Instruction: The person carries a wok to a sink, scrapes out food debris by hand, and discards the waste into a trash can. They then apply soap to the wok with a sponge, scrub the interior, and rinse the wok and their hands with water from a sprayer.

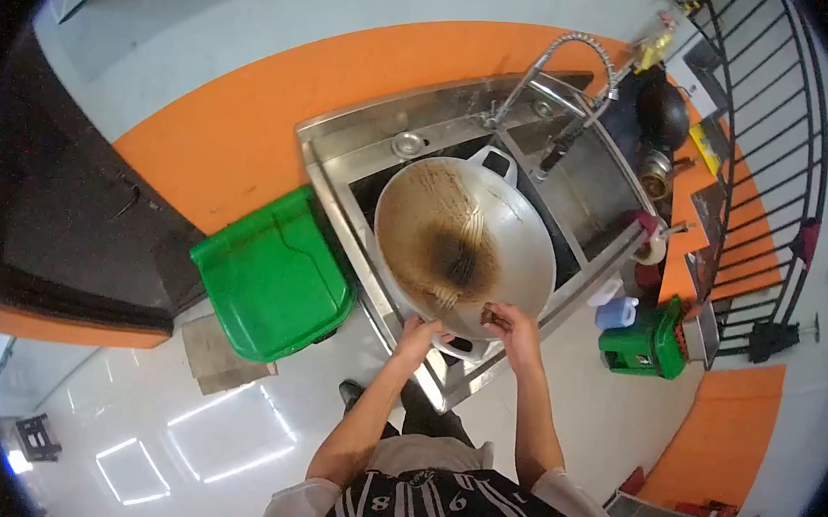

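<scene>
A large metal wok [527, 238] with two white loop handles rests over the stainless steel sink [406, 365]. Brown and black scorch marks cover the left and middle of its inside. My left hand [415, 343] is closed on the near rim, just left of the near handle [462, 348]. At the rim right of that handle, my right hand [517, 337] pinches a small dark brown wad [493, 316]. Its exact kind cannot be made out.
A spring-neck faucet [577, 40] arches over the sink's right basin. A green lidded bin [276, 277] stands left of the sink. Right of it are a blue jug [616, 313], a smaller green bin [643, 343] and black railings [772, 160]. A dark wok [663, 113] sits beyond.
</scene>
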A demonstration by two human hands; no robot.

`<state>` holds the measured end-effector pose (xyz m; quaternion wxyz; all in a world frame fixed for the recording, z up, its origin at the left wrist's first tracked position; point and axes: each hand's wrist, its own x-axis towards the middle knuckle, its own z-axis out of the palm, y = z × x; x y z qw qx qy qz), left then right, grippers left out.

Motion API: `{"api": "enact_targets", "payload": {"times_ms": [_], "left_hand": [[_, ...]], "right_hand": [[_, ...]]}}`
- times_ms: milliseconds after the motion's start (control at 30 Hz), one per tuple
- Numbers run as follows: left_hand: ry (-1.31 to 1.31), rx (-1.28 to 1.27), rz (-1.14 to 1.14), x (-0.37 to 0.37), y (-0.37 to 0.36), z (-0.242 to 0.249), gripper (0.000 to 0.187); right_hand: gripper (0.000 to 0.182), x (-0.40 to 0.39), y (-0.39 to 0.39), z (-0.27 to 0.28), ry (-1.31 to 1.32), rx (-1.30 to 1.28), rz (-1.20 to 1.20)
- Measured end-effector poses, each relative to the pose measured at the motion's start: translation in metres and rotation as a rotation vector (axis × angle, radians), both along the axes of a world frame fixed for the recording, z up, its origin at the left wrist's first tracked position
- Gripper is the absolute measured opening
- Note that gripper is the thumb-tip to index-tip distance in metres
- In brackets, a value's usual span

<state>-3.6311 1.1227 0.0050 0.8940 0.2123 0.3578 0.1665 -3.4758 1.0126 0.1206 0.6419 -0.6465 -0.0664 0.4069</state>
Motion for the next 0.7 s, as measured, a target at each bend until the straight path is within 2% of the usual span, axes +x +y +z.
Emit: {"api": "enact_targets", "payload": {"times_ms": [33,167,233,300,333,400,433,500,600,633,667,700], "left_hand": [[0.035,0.01,0.025,-0.005,0.003,0.018,0.039],[0.06,-0.03,-0.005,-0.02,0.018,-0.003,0.039],[-0.026,0.033,-0.155,-0.028,0.045,-0.021,0.042],[-0.002,0.033,-0.134,-0.034,0.074,0.012,0.043],[0.017,0.079,-0.197,-0.036,0.093,0.025,0.042],[0.025,0.069,-0.355,-0.036,0.134,0.004,0.043],[0.026,0.078,-0.365,-0.035,0.149,0.007,0.043],[0.104,0.191,-0.48,-0.029,0.177,0.018,0.042],[0.181,0.344,-0.574,-0.02,0.213,0.007,0.039],[0.218,0.423,-0.557,-0.016,0.219,0.01,0.031],[0.231,0.417,-0.554,-0.014,0.222,0.01,0.031],[0.296,0.513,-0.533,-0.014,0.226,0.01,0.03]], "right_hand": [[0.032,-0.001,0.0,-0.002,0.002,-0.008,-0.02],[0.035,-0.005,-0.01,0.005,0.013,-0.039,-0.06],[0.035,0.002,-0.01,0.007,0.01,-0.023,-0.064],[0.032,0.006,-0.014,0.005,0.063,-0.018,-0.09],[0.032,0.009,-0.014,0.006,0.059,-0.007,-0.103],[0.032,0.012,-0.014,0.007,0.087,-0.005,-0.108],[0.032,0.015,-0.015,0.005,0.062,-0.019,-0.095],[0.033,0.021,-0.016,-0.005,0.07,-0.002,-0.095],[0.033,0.027,-0.017,-0.008,0.104,-0.002,-0.09],[0.033,0.028,-0.015,-0.008,0.123,-0.009,-0.082],[0.033,0.028,-0.014,-0.008,0.137,-0.012,-0.076],[0.033,0.029,-0.011,-0.008,0.173,-0.009,-0.097]]}}
